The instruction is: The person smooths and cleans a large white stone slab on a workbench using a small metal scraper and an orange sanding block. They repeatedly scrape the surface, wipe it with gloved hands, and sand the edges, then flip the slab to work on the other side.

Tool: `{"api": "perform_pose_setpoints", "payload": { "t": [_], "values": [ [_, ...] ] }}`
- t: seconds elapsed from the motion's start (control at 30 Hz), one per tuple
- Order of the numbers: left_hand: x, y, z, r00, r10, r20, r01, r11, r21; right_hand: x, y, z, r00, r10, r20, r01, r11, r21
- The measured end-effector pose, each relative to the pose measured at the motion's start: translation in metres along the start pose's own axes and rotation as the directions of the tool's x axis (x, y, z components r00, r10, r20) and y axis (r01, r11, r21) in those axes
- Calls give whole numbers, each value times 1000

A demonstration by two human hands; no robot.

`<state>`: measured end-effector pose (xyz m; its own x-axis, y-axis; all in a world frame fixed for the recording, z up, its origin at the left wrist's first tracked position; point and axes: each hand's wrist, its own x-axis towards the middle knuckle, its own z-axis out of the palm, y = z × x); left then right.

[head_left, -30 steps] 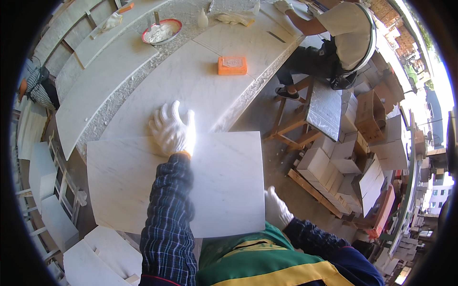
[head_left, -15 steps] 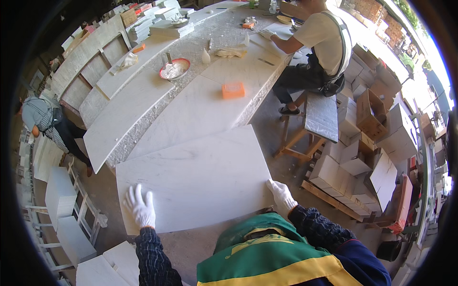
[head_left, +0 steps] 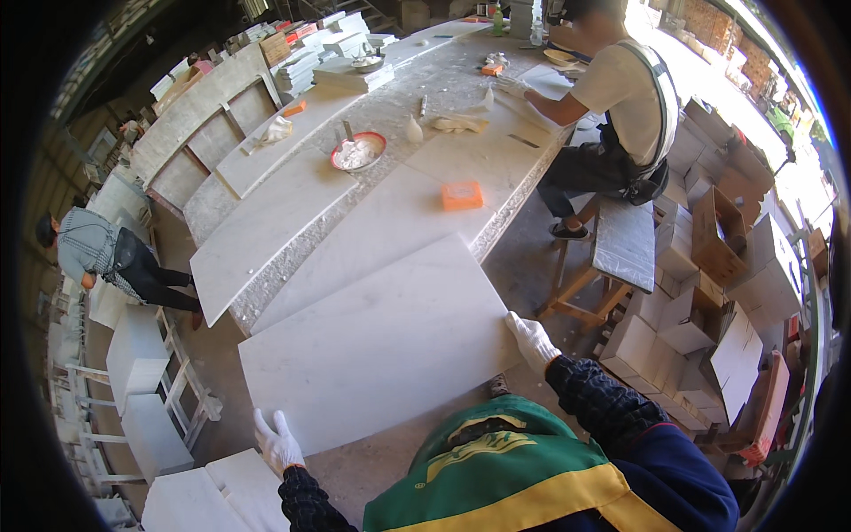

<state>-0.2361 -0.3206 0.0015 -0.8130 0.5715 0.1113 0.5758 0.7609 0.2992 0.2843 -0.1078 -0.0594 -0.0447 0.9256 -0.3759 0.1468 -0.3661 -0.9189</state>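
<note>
White slab [head_left: 381,346] lies between the gloved hands [head_left: 280,442] [head_left: 533,344], touching both.

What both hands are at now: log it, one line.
left hand: gloved, at near-left corner of white slab | right hand: gloved, at slab's right edge | orange block: beyond slab, apart

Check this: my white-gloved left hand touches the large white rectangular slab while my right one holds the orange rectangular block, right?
No: the head view shows your right hand at the slab, away from the orange block. The rest holds.
</note>
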Motion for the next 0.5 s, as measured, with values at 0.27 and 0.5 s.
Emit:
{"api": "perform_pose_setpoints", "payload": {
  "t": [0.27, 0.5],
  "values": [
    [-9, -3, 7, 996, -17, -84, 15, 1000, -22, 5, -20, -1, 998, 45, 44, -44, 998, -33],
    [-24, 5, 2, 991, -48, -128, 39, 997, -66, 15, -12, 6, 987, -161, 16, 159, 946, -284]
  ]
}}
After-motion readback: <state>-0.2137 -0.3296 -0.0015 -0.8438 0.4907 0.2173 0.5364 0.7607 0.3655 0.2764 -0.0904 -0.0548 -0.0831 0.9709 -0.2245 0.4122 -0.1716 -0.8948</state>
